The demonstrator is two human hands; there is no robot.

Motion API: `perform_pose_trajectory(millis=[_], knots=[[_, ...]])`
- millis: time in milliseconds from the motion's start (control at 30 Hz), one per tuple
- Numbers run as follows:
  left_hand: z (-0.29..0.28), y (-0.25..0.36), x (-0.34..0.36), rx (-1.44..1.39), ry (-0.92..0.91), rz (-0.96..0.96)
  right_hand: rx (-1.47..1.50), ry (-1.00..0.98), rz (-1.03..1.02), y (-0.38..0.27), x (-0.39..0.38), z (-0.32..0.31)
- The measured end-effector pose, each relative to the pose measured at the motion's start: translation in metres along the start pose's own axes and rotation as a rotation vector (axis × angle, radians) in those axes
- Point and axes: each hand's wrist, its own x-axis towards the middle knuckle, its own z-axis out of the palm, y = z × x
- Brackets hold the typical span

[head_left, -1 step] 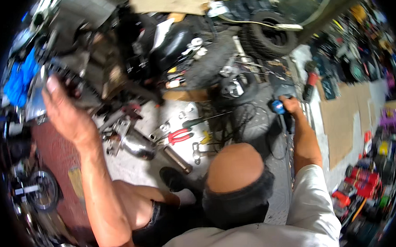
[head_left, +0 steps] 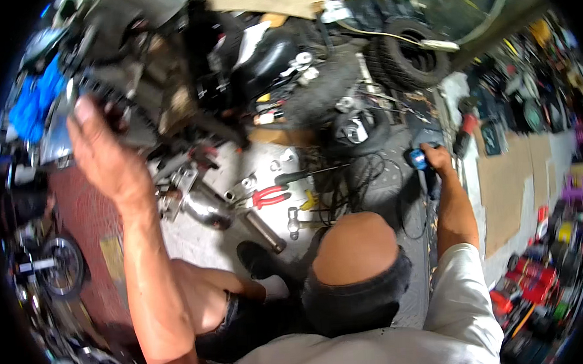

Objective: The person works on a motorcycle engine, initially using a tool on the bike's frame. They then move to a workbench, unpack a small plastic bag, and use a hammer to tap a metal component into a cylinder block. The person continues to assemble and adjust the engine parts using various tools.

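My left hand [head_left: 111, 162] is raised at the left, fingers stretched out and holding nothing, beside dark, dirty machine parts [head_left: 158, 90]. Whether it touches them I cannot tell. Over at the right, my right hand [head_left: 439, 160] is wrapped round a blue-and-black tool [head_left: 418, 159] with a rounded blue end; blur hides its exact kind. Between my hands, on the pale floor, lie red-handled pliers [head_left: 269, 197], a dark-handled screwdriver [head_left: 290, 179], a hammer [head_left: 293, 223], a metal tube [head_left: 266, 233] and a shiny rounded metal part [head_left: 208, 210].
Black cables [head_left: 364, 178] coil near my bare knee [head_left: 354, 248]. A knobbly tyre [head_left: 381, 65] lies at the far side. Flattened cardboard [head_left: 511, 193] covers floor on the right, with red tool cases [head_left: 534, 278] nearer me. Blue crumpled material [head_left: 34, 110] hangs far left above a reddish floor area [head_left: 79, 213].
The whole view has shifted slightly, so the scene sits a little farther right. My left hand stays stretched out and my right hand keeps hold of the blue-and-black tool.
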Motion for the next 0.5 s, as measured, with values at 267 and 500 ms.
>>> perform_pose_trajectory(millis=[267,500], knots=[[0.008,-0.015,0.01,-0.014,0.011,0.084,-0.599,0.233,-0.447,0.041,0.079,-0.04],[0.005,-0.004,0.005,-0.047,0.072,0.029,-0.129,-0.17,-0.769,-0.274,-0.151,-0.183]])
